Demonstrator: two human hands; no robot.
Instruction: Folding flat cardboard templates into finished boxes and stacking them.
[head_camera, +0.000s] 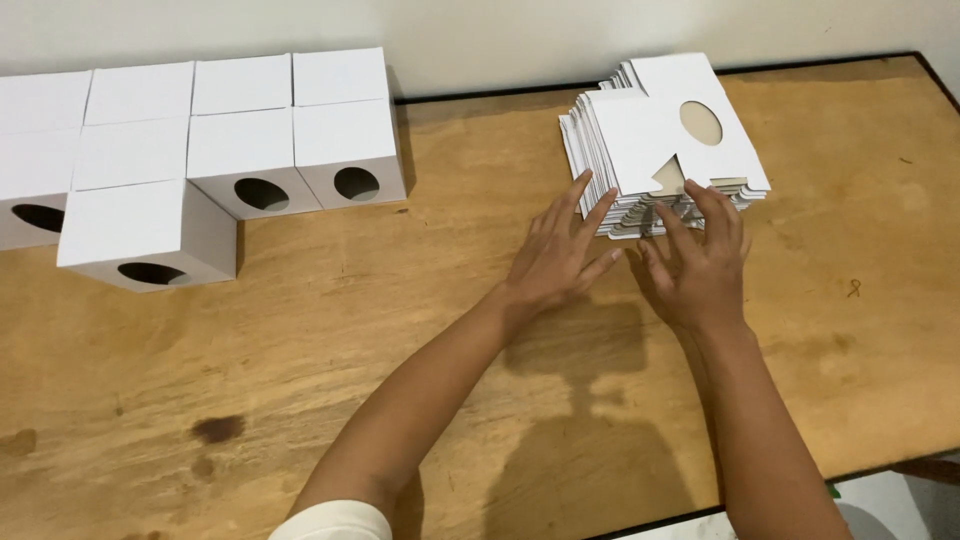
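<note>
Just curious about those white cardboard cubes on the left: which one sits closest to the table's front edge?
The white cardboard cube at the front of the group; it stands forward of the others, alone.

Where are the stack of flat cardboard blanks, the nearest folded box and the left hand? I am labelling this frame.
stack of flat blanks (640, 135), head view, white face of the top sheet.
nearest folded box (125, 225), head view, its top face.
left hand (558, 255), head view, back of the hand.

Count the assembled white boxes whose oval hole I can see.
4. One box sits nearest at the front, two boxes stand side by side at the group's right, and one box is cut off at the left edge. Boxes behind may hide theirs.
</note>
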